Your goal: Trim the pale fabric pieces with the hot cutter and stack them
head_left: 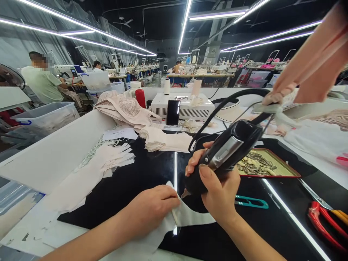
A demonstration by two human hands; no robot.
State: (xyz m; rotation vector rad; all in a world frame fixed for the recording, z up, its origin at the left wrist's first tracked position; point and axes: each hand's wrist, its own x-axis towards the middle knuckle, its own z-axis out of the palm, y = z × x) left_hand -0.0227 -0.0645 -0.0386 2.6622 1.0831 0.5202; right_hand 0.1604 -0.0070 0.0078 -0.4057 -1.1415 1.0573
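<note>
My right hand [217, 188] is wrapped round a black handheld tool [225, 156] with a silver panel, its cable rising to the upper right. The tool's lower end is over a piece of white fabric [195, 215] on the black tabletop [130, 185]. My left hand [154, 206] is closed at the fabric's left part, fingers pressed together on its edge, close to the tool's tip. A stack of pale fabric pieces [168, 139] lies beyond my hands.
Right of the tool are a teal thread snipper [251, 202], a tray of seeds [288, 168] and red-handled scissors [320, 221]. Fanned fabric strips [89, 170] lie left. A phone [173, 112] stands before a white box [157, 103]. A person [43, 81] sits at far left.
</note>
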